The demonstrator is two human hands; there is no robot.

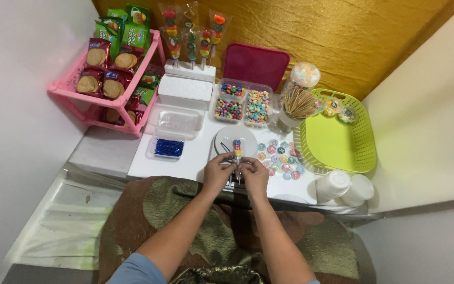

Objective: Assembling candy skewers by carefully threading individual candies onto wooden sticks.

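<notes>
Holding the candy skewer (237,149) upright over the white plate (227,138) on the tabletop (185,163), the left hand (218,172) and right hand (254,173) both pinch its lower stick, so the grip should stay gentle, steady and low.

Four wrapped candy skewers (190,39) stand in the white holder (189,71). Two white cups (345,188) lie beside one green basket (342,144).

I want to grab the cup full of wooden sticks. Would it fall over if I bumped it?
Probably, yes. The cup of wooden sticks looks tall and narrow, and the sticks fan out above its rim, so it seems top-heavy. It likely feels light. A bump could scatter sticks into the green basket beside it.
</notes>
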